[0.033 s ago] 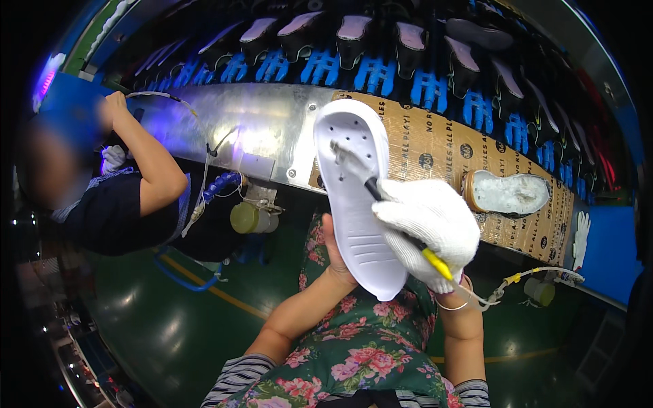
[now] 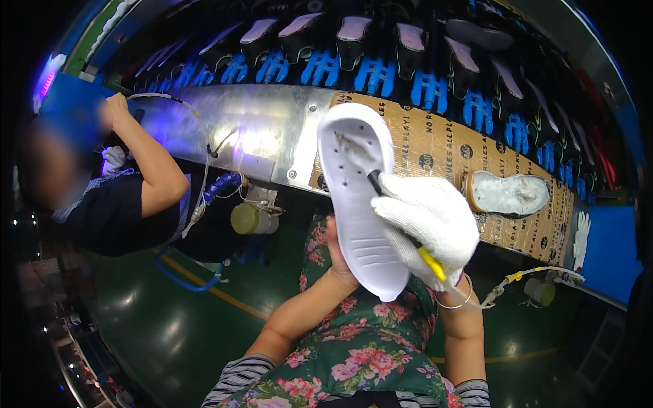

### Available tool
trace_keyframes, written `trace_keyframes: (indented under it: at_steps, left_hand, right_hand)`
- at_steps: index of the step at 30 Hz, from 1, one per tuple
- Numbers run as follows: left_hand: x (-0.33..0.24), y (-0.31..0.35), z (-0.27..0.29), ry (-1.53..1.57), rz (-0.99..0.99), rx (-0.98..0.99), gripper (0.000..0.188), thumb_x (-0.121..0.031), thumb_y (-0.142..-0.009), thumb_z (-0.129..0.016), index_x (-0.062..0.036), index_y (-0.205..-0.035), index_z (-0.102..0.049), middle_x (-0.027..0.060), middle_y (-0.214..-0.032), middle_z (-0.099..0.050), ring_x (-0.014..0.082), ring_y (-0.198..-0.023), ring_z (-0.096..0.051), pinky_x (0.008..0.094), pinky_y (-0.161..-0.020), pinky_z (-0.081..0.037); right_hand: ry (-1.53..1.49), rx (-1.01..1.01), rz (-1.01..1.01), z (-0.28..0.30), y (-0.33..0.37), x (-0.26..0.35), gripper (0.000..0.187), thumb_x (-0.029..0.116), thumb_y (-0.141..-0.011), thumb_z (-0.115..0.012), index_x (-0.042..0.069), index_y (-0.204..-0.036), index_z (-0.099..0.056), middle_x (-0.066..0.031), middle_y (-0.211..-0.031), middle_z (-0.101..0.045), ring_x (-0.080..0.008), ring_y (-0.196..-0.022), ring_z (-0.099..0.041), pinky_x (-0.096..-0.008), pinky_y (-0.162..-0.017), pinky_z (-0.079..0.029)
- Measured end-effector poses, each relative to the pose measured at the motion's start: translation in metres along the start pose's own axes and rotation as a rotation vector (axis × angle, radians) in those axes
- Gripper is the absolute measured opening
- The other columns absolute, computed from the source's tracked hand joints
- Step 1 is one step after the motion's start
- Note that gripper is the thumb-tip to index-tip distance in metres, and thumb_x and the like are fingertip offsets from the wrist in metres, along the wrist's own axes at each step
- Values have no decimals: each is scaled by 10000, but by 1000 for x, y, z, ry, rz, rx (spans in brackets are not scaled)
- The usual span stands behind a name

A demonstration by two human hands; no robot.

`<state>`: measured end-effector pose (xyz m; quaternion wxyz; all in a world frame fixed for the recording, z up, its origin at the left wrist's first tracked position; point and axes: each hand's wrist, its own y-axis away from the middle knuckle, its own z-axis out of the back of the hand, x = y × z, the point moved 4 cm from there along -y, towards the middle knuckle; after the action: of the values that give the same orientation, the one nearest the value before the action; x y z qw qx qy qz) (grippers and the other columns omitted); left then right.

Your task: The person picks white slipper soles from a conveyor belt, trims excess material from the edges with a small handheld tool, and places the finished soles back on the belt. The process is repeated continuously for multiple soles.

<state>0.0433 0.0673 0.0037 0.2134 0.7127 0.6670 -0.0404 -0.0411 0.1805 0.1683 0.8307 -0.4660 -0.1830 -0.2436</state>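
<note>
A white shoe sole [image 2: 367,238] is held up in front of me, its hollow inner side facing up and its small holes toward the far end. My bare left hand [image 2: 337,255] grips its left edge from below, the thumb showing at the side and the other fingers hidden underneath. In a white knit glove, my right hand [image 2: 432,217] is closed around a brush [image 2: 374,181] with a yellow fitting and a hose at its back end. The pale bristles lie in the far part of the sole, among the holes.
On the cardboard-covered bench [image 2: 435,146] rests a brown-rimmed sole [image 2: 510,194] with a whitish, smeared inside. Beyond stand shoes [image 2: 354,41] on blue holders [image 2: 375,75]. A white glove [image 2: 581,238] lies far right. At left, another person's arm [image 2: 153,156] is raised near the metal bench.
The brush tip has shifted slightly within the far part of the sole. The sole has tilted a little, its far end moving slightly right and nearer.
</note>
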Motion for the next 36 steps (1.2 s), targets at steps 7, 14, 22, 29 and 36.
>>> trace_keyframes:
  at_steps: [7,14,22,29,36]
  left_hand:
    - [26,8,53,84,162,26,1027,-784,-863,-625,-129,-1612,-368,145,-1569,-503,325,-1416,-527,509,-1202,-426]
    - [-7,2,28,-90,8,-17,1018,-824,-900,-547,-121,-1614,-367,148,-1543,-530,313,-1390,-553,495,-1193,-433]
    - [-23,-13,23,27,-84,25,1073,-889,-884,-476,-90,-1595,-392,189,-1514,-548,348,-1369,-566,518,-1172,-444]
    - [-26,-35,7,149,-67,348,1195,-968,-839,-382,-51,-1606,-346,248,-1493,-543,378,-1325,-587,519,-1114,-485]
    - [-21,-47,-8,250,-30,316,1103,-915,-856,-482,-112,-1602,-356,245,-1482,-521,465,-1255,-576,650,-1012,-518]
  right_hand:
    - [-78,112,24,-16,11,11,379,64,-697,-839,73,-1073,-788,-153,-1102,-780,-333,-959,-757,-411,-824,-586]
    - [-90,-66,-12,-12,13,-3,296,-5,-752,-803,77,-1036,-780,-153,-1082,-778,-315,-925,-756,-418,-832,-587]
    - [-270,-73,-80,-11,26,-16,327,45,-757,-825,74,-1081,-792,-149,-1123,-776,-332,-949,-751,-406,-798,-594]
    - [-254,34,14,-30,32,3,286,60,-763,-821,111,-1045,-808,-123,-1091,-781,-290,-946,-761,-405,-806,-597]
    - [-162,-64,32,-39,47,-1,354,32,-711,-838,79,-1056,-777,-138,-1076,-772,-325,-927,-755,-406,-791,-591]
